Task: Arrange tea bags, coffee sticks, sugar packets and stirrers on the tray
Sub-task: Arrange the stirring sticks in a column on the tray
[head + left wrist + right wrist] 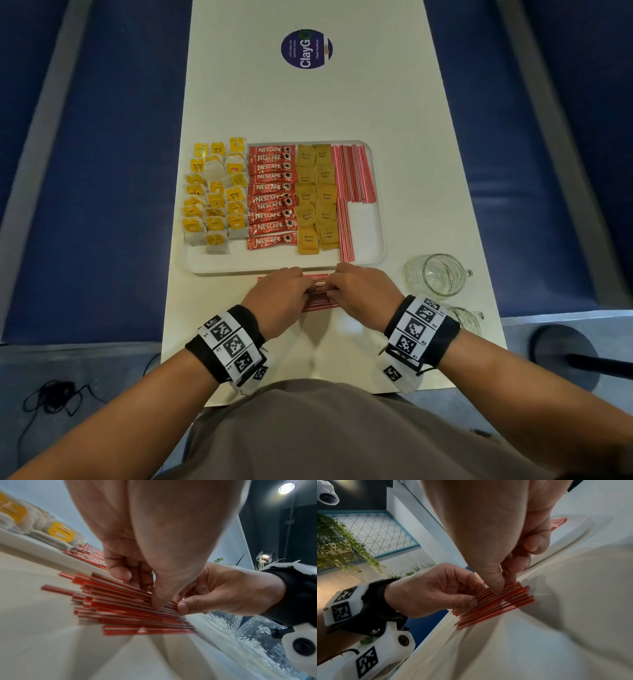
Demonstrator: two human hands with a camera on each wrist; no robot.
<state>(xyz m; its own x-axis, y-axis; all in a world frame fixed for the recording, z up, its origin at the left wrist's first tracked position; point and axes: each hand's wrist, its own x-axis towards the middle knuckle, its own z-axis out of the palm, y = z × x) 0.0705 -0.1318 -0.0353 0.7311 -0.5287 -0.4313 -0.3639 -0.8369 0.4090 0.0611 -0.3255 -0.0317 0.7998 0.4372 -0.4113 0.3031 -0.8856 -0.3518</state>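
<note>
Tea bags (215, 195) occupy the leftmost section of the white tray (281, 265), yellow tags up, loosely overlapping in about three columns. Coffee sticks (272, 197), red Nescafe sachets, lie next to them in one stacked column, each crosswise. Sugar packets (317, 198), brown, sit in two columns right of the coffee. Tray stirrers (352, 173), red and white striped, lie lengthwise in the rightmost section; a fuller group fills the far half and a narrow group (346, 229) runs along the sugar in the near half, with bare tray beside it.

Loose stirrers (318, 294) lie in a flat bundle on the worktop (342, 102), just in front of the tray's near edge, running left to right. Left hand (275, 301) is on the bundle's left part: fingers (120, 573) curled down over the far side, thumb pressed on top, so the stirrers are pinched. Right hand (363, 294) takes the right part the same way, thumb (494, 582) on top and fingers curled behind. Bundle ends are uneven in the left wrist view, some stirrers sticking out further (56, 588).

Glass mug (435, 274) stands on the worktop right of the right hand, clear of the tray; a second glass (467, 320) sits nearer, partly hidden by the right wristband. Purple round sticker (306, 49) sits at the far end of the worktop.
</note>
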